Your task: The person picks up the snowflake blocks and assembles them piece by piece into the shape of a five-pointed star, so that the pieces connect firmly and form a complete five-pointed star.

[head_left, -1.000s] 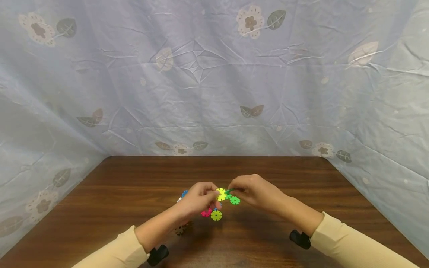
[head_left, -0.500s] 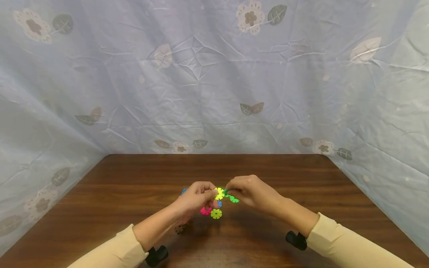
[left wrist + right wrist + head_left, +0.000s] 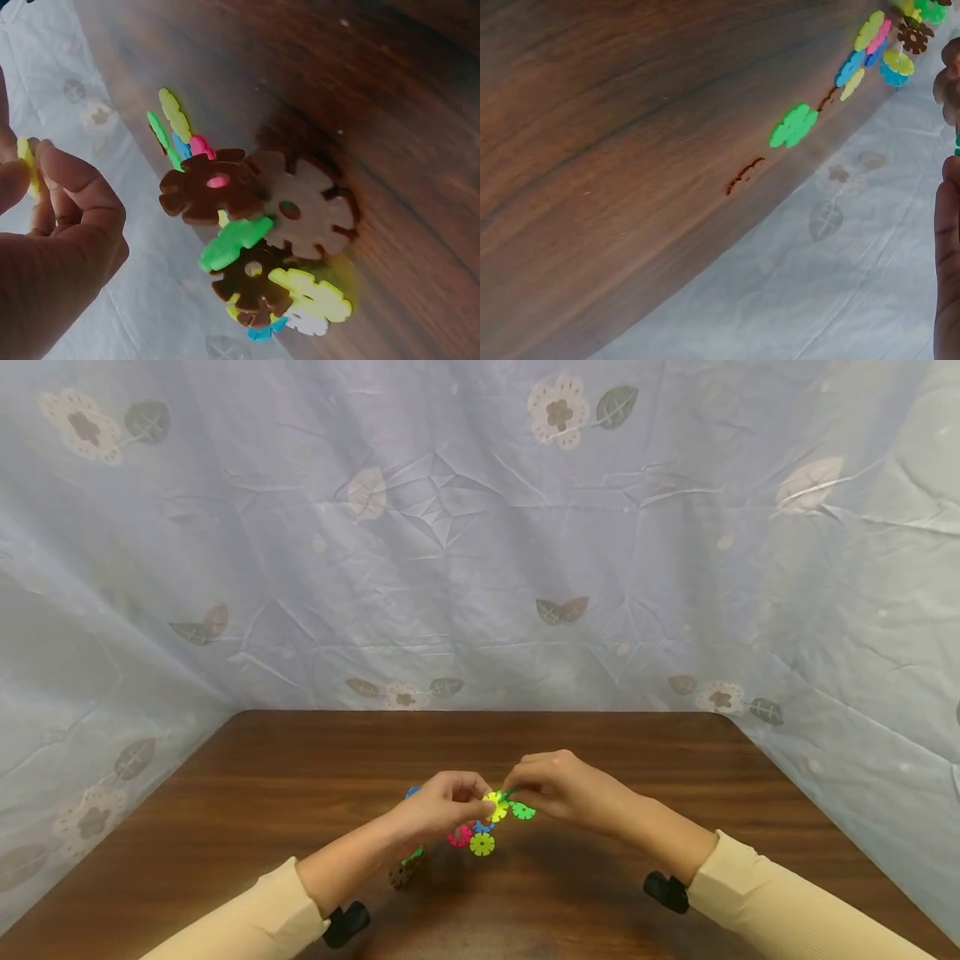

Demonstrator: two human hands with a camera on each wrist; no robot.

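Observation:
My left hand [image 3: 442, 808] pinches a bright yellow notched plastic disc [image 3: 497, 808] between thumb and fingers, above the table. This yellow disc shows edge-on in the left wrist view. Facing it, my right hand [image 3: 566, 787] pinches a green notched disc [image 3: 508, 794], seen nearly edge-on at the yellow disc's upper rim. Whether their slots interlock I cannot tell. In the right wrist view my fingers mostly fall outside the picture. Below the hands lie a lighter green disc [image 3: 523, 811], a pink disc [image 3: 460, 837] and a yellow-green disc [image 3: 482, 844].
On the wooden table [image 3: 637, 877], more loose discs lie by my left forearm, including large brown ones [image 3: 214, 187], a green one [image 3: 236, 244] and a yellow one [image 3: 311, 295]. A patterned cloth [image 3: 480, 568] hangs behind the table and along both sides.
My right hand has shifted slightly left towards the left hand. The yellow disc sits a little lower, with my left thumb now across part of it. Both grips stay.

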